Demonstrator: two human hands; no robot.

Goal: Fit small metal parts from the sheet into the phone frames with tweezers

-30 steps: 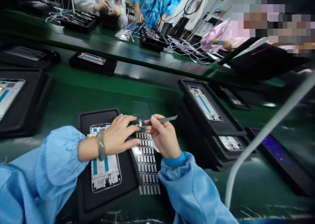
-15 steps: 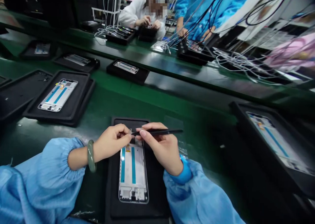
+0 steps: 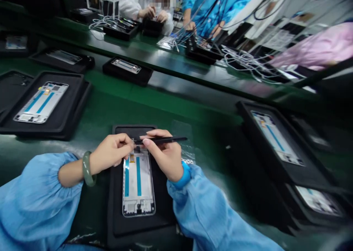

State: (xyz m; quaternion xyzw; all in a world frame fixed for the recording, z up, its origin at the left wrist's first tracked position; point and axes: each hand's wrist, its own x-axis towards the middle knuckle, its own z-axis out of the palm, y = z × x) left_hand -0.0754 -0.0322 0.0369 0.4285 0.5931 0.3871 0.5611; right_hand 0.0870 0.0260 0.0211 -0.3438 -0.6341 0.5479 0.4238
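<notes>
Lying in a black foam tray [image 3: 164, 214] in front of me is a silver phone frame [image 3: 146, 183] with two blue strips and a small gold flex near its top. My right hand [image 3: 164, 158] is closed around black tweezers [image 3: 175, 138], their tips pointing left over the frame's top end. There my left hand [image 3: 111, 150] makes a pinch, thumb against curled fingers. Something thin and pale shows by its fingertips at the tweezer tips, too small to name. Both hands cover part of the frame's upper edge.
On the left, another phone frame [image 3: 41, 103] lies in stacked trays. More stacked trays with a phone frame [image 3: 277, 137] stand at right. A clear plastic sheet [image 3: 183, 131] lies behind my right hand. Across the bench, co-workers handle trays beside white cables [image 3: 248, 65].
The whole view has shifted, so my hands, the tray and the bench appear further left and slightly higher. My hands keep the same hold over the top of the phone frame.
</notes>
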